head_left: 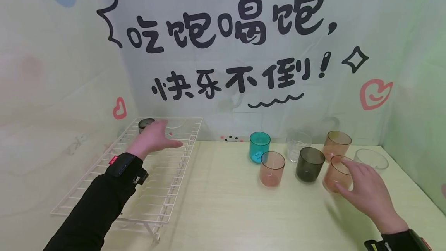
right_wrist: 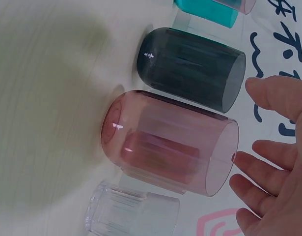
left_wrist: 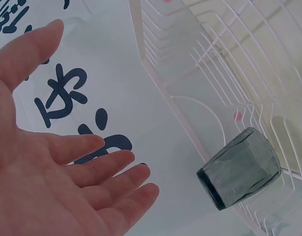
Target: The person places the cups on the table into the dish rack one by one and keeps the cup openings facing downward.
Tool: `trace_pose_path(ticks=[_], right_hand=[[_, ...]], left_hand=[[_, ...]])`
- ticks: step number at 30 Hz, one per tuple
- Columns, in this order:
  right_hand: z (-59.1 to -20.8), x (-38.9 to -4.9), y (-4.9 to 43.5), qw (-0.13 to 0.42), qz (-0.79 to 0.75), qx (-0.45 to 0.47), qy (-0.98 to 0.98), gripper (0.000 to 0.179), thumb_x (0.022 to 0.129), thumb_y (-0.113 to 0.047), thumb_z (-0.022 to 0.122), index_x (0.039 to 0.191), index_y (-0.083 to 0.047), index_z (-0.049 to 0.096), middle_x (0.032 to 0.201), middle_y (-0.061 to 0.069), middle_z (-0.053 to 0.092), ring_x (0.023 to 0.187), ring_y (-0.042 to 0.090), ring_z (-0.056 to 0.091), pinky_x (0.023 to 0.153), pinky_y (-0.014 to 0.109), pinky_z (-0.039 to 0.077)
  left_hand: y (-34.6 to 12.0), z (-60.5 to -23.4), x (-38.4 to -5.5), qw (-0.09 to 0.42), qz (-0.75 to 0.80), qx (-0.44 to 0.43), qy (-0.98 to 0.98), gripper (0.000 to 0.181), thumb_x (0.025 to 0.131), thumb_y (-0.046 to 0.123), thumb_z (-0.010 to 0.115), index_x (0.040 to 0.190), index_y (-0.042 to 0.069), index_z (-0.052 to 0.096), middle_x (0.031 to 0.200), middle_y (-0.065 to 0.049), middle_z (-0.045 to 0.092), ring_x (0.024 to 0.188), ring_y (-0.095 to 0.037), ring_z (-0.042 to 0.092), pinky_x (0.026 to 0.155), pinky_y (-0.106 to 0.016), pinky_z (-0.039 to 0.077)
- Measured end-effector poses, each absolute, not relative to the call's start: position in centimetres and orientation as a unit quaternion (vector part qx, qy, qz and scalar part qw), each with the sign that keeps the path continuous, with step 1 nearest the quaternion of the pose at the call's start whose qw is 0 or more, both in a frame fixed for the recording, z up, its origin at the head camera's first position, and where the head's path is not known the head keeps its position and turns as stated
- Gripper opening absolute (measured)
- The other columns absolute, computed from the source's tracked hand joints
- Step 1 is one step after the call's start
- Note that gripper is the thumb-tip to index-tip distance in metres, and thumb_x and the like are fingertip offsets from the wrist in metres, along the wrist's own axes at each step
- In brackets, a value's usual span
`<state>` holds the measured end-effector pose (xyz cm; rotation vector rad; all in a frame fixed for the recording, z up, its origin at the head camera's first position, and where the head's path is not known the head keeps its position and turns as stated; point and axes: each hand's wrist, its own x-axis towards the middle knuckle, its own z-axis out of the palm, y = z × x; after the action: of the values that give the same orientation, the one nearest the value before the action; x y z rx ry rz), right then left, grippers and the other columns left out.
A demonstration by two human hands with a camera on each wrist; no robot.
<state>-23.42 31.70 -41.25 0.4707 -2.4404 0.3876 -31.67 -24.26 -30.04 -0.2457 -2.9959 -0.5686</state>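
Note:
My left hand (head_left: 151,140) reaches over the back of a white wire rack (head_left: 139,220), fingers extended and thumb spread, with nothing in its grasp. Just beyond it, a dark grey translucent cup (left_wrist: 244,169) sits on the rack, partly hidden by the hand in the head view. On the right, my right hand (head_left: 371,191) hovers around the rim of a pink translucent cup (head_left: 335,179). Its thumb and fingers are spread apart, fingertips right at the rim in the right wrist view. That pink cup (right_wrist: 165,137) stands upright on the table.
Beside it stand another dark grey cup (head_left: 309,167), an amber-pink cup (head_left: 335,144) behind, and a clear cup (head_left: 371,158) at right. Further left are a second clear cup (head_left: 296,146), a teal cup (head_left: 259,148) and a pink cup (head_left: 271,171). A printed cloth backdrop (head_left: 209,115) encloses the table.

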Motion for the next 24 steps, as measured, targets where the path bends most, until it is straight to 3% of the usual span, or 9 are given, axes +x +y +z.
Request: trace_pose_path(ticks=[6,12,24], right_hand=[[-41.4,-23.7,31.5,0.305,0.140,0.180,-0.925,0.067,0.065,-0.029,0.074,0.121,-0.005,0.047,0.114,0.019,0.052,0.102,0.040,0.043,0.087,0.050,0.031],[-41.7,-24.2,31.5,0.315,0.132,0.194,-0.920,0.067,0.063,-0.028,0.075,0.119,-0.004,0.048,0.113,0.018,0.053,0.101,0.039,0.044,0.088,0.049,0.032],[-42.4,-25.0,31.7,0.322,0.117,0.196,-0.919,0.066,0.061,-0.027,0.074,0.117,-0.004,0.049,0.113,0.019,0.053,0.100,0.040,0.045,0.088,0.048,0.032]], left_hand=[[-23.5,-30.2,-31.1,0.032,-0.185,-0.108,-0.976,0.102,0.064,0.058,0.070,0.135,-0.002,0.029,0.126,-0.021,0.045,0.111,-0.035,0.046,0.093,-0.048,0.036],[-22.2,-30.1,-30.3,0.014,-0.176,-0.131,-0.975,0.104,0.064,0.059,0.069,0.136,-0.004,0.026,0.136,-0.024,0.035,0.123,-0.040,0.033,0.099,-0.050,0.029],[-19.7,-30.3,-29.4,-0.009,-0.154,-0.160,-0.975,0.118,0.057,0.071,0.064,0.140,0.000,0.020,0.142,-0.020,0.027,0.130,-0.037,0.024,0.102,-0.050,0.024]])
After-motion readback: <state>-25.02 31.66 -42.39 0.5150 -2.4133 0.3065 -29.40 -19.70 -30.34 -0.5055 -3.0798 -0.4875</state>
